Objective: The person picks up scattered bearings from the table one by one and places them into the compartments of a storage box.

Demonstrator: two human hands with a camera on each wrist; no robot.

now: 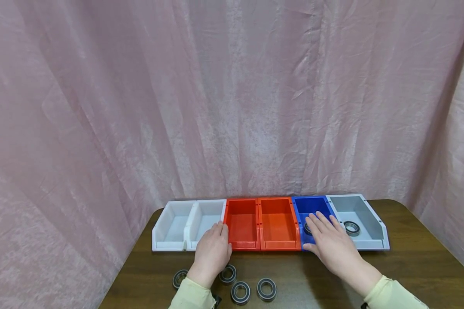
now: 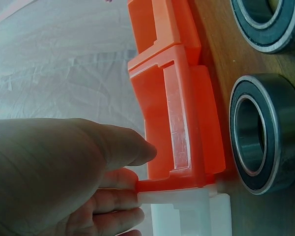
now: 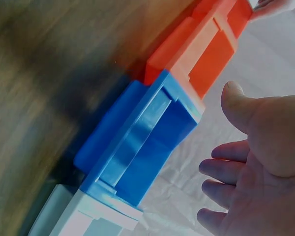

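Observation:
My left hand (image 1: 212, 252) lies at the front of the row of bins, where the second white bin (image 1: 208, 219) meets the red bin (image 1: 242, 223). Its fingers are extended and hold nothing; the left wrist view shows them against the edge between the two bins. Over the front of the blue bin (image 1: 313, 205) my right hand (image 1: 334, 246) hovers with spread fingers and an empty palm. A ball bearing (image 1: 307, 228) in the blue bin is partly hidden by that hand. Another bearing (image 1: 352, 228) rests in the grey bin (image 1: 373, 244).
Several bearings lie on the wooden table (image 1: 290, 274) before the bins, including one at the centre (image 1: 267, 289) and one partly behind the left wrist (image 1: 179, 279). An orange bin (image 1: 279, 223) stands between red and blue. A pink curtain (image 1: 232, 98) hangs behind.

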